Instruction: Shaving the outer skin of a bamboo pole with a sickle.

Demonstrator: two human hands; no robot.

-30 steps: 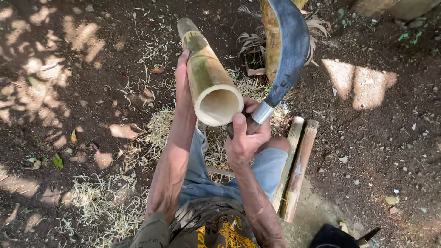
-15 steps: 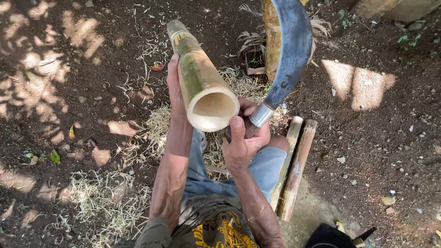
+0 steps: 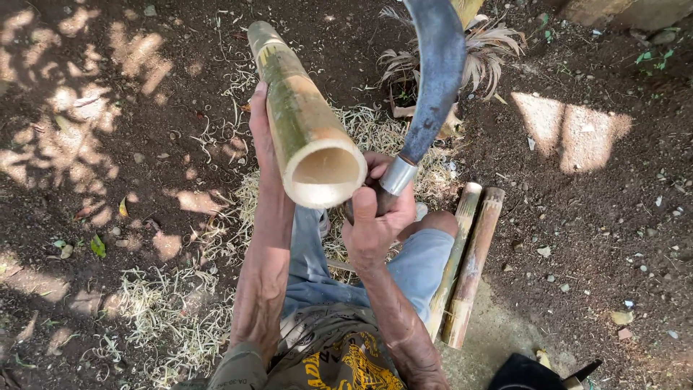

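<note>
While scanning from the left edge, mostly dark bare soil (image 3: 86, 217) with sun patches, plus pale scattered bamboo shavings (image 3: 173, 325) left of and below the big tube. Then the left hand (image 3: 261, 130), stretched up along the left side of the thick hollow green-and-tan bamboo tube (image 3: 303, 130), palm pressed to it. Can't tell how the fingers sit, since they wrap behind the tube out of sight. Tube itself tilted, open cut end (image 3: 325, 173) facing the camera, far end pointing up and left, held up off the ground over the blue-jeaned knees (image 3: 404, 267). Just right of that open end, the right hand (image 3: 375, 217), fingers clenched tight round the dark handle of a curved steel sickle-like blade (image 3: 437, 79), thumb up along the handle. Silver metal collar (image 3: 398, 175) where blade meets handle, nearly touching the tube's rim. Blade arcing up, right of the tube. Further right of the tube, two slim split bamboo lengths (image 3: 469, 267) lying side by side on the ground against the right knee. Dried palm-like leaves (image 3: 491, 58) behind the blade.
</note>
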